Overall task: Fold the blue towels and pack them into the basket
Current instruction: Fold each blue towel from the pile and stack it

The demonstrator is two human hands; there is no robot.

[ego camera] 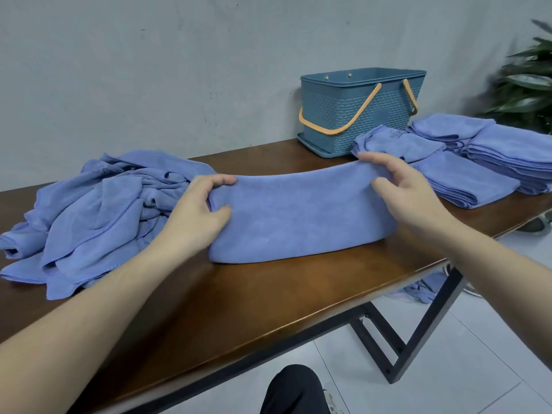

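A blue towel [298,213], folded into a long band, stands arched on the brown table [239,303] in the middle of the head view. My left hand [200,216] pinches its left end between thumb and fingers. My right hand [409,189] grips its right end, fingers curled over the top edge. A teal woven basket [355,115] with orange handles stands at the back, beyond the towel. Its inside is hidden from here.
A heap of unfolded blue towels [89,216] lies at the left. Stacks of folded blue towels [478,162] lie at the right, in front of the basket. A plant [528,79] stands at far right. More blue cloth [424,289] lies on the floor under the table.
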